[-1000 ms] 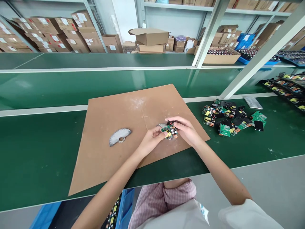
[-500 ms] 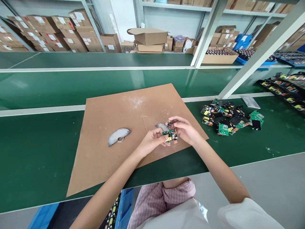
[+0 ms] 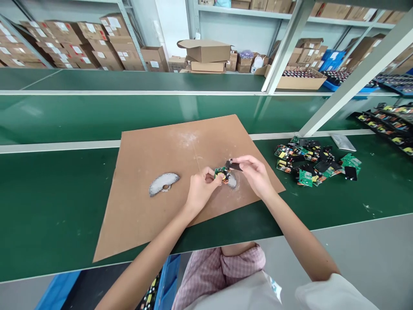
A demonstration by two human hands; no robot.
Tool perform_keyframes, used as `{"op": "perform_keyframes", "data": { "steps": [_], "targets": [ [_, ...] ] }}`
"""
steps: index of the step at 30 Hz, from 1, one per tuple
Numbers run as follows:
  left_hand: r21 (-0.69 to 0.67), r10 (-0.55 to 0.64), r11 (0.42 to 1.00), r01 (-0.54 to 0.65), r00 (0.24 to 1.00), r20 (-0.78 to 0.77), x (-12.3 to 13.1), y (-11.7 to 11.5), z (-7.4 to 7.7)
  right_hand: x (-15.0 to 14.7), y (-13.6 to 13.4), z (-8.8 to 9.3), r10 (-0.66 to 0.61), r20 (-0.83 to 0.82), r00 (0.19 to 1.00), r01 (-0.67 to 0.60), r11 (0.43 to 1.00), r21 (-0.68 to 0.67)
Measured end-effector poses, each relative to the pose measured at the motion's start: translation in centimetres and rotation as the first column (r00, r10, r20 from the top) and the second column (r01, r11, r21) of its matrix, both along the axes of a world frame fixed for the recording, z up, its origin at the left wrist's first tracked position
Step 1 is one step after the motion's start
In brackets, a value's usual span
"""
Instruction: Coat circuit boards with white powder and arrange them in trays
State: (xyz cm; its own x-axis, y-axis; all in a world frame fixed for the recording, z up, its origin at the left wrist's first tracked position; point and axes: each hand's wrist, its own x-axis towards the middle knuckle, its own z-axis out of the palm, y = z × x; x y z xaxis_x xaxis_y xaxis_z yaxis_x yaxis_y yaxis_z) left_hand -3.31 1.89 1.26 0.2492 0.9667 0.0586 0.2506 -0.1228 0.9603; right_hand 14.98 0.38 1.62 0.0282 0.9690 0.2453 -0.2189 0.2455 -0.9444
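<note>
My left hand [image 3: 202, 188] grips a small green circuit board [image 3: 221, 173] by its left side, above a cardboard sheet [image 3: 155, 150]. Thumb and fingers of my right hand [image 3: 254, 174] are closed on a flat black piece [image 3: 235, 165], whose left end meets the board's upper right corner; whether the two are joined I cannot tell. Below my hands a grey, powdery patch or piece [image 3: 232, 181] shows on the cardboard. Further left lies a grey half-disc with a small ring [image 3: 163, 184] at its lower edge.
A pile of circuit boards and black pieces [image 3: 316, 161] lies right of the cardboard, beside a silvery packet [image 3: 343, 142]. Trays of boards [image 3: 387, 129] stand at the far right. A slanted white post [image 3: 342, 82] rises behind the pile. Blue bins [image 3: 167, 280] sit below the table edge.
Both hands have shifted: the board is now further left and up, and the black piece shows clearly in my right hand. More of the grey patch beneath is uncovered. The view has moved slightly.
</note>
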Motion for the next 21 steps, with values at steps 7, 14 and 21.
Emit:
{"op": "perform_keyframes", "data": {
  "steps": [7,14,21],
  "targets": [
    [0.216,0.125,0.973,-0.083,0.973,-0.192,-0.4,0.1,0.2,-1.2,-0.3,-0.5,-0.037,0.222,0.974,0.042,0.999,-0.018],
    [0.211,0.142,0.97,-0.124,0.987,-0.074,-0.6,0.1,0.3,-1.9,-0.8,-1.2,-0.068,0.379,0.923,0.063,0.998,0.024],
    [0.179,0.169,0.969,-0.168,0.986,0.013,-0.9,0.3,0.8,-3.0,-1.3,-1.3,0.021,0.505,0.863,-0.048,0.998,0.04]
  ]
}}
